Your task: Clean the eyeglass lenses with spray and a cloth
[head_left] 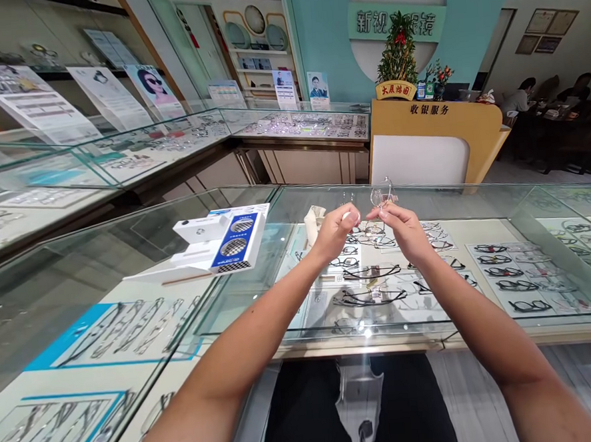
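Observation:
Both my hands are raised close together above the glass showcase (327,342). A pair of thin-rimmed glasses (383,194) stands up from the pinched fingers of my right hand (400,222). My left hand (340,228) is curled closed just to the left; what its fingers hold is too small to tell. A crumpled pale cloth (315,221) shows beside my left wrist. Through the glass below lie several dark-framed glasses (373,271) in rows.
An open white and blue box (234,245) rests on the glass at the left. More showcases (171,152) run along the left and back. Beyond is a yellow counter (432,122) with a plant (397,51). People (518,97) sit at the far right.

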The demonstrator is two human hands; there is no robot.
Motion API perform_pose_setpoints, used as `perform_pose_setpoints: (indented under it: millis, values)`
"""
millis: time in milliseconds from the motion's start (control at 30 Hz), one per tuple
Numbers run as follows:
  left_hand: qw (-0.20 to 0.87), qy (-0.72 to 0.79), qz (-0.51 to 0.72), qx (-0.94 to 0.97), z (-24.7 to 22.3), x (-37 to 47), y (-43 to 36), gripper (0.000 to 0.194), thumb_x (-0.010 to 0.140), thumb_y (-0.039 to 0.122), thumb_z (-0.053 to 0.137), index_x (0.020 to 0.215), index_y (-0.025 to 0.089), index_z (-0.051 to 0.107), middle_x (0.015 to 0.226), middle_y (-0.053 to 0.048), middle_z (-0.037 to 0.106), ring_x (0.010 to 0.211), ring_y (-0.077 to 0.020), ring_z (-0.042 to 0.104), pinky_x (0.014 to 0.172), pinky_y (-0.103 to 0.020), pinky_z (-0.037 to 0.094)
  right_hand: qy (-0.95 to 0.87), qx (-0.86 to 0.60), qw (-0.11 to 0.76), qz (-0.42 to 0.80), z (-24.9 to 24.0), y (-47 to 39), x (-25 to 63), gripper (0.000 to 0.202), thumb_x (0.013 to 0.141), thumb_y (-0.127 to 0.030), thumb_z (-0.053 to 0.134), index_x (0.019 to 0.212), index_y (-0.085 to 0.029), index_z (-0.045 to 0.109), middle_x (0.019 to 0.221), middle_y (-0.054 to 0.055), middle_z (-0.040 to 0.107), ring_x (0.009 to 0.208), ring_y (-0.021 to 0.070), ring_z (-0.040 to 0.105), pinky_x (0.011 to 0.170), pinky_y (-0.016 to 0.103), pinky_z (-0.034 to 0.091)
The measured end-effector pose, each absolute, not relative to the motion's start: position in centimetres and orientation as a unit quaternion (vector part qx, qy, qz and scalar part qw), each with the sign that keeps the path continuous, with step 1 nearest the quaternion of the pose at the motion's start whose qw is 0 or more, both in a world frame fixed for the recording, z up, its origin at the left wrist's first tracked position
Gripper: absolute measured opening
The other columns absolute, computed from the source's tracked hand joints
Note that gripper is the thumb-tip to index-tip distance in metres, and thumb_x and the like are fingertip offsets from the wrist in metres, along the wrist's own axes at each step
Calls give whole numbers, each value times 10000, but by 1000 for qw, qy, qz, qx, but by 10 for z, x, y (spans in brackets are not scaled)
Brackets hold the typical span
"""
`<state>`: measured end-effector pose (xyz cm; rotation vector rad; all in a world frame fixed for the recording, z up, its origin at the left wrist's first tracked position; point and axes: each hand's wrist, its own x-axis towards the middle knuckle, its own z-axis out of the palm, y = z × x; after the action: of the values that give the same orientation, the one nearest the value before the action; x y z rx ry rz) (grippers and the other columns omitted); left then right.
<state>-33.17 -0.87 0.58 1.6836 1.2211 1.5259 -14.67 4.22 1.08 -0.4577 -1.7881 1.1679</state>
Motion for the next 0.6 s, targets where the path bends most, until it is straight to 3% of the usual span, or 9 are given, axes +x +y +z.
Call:
perform_pose_setpoints:
  millis: [167,367,500,600]
  values:
    - [182,480,510,691,3,-328,-13,642,868,838,510,705,217,523,702,-9,520,737,-205,513,742,-349,412,-723,-188,467,474,11,41,-147,417,945,-655,650,939,-289,849,922,21,670,1006,223,575,1090,420,412]
    - [249,470,582,615,-2,-345,2,590,887,801,469,770,227,536,796,-29,549,768,-205,525,754,-348,491,-718,-217,459,476,10,44,-146,424,933,-667,647,949,-294,846,931,23,675,1025,229,587,1136,439,414]
    - [121,596,630,482,-17,-399,32,279,941,521,517,899,245,520,882,-42,581,835,-223,572,849,-375,503,-703,-228,459,492,9,48,-143,383,927,-639,666,981,-306,847,1031,29,729,1105,241,603,1170,450,397]
    - [1,735,535,417,-37,-444,50,120,963,310,453,1058,261,509,1011,-88,628,976,-300,639,930,-486,526,-694,-231,458,505,9,49,-142,358,918,-622,681,975,-310,847,1079,29,746,1143,246,610,1184,456,384]
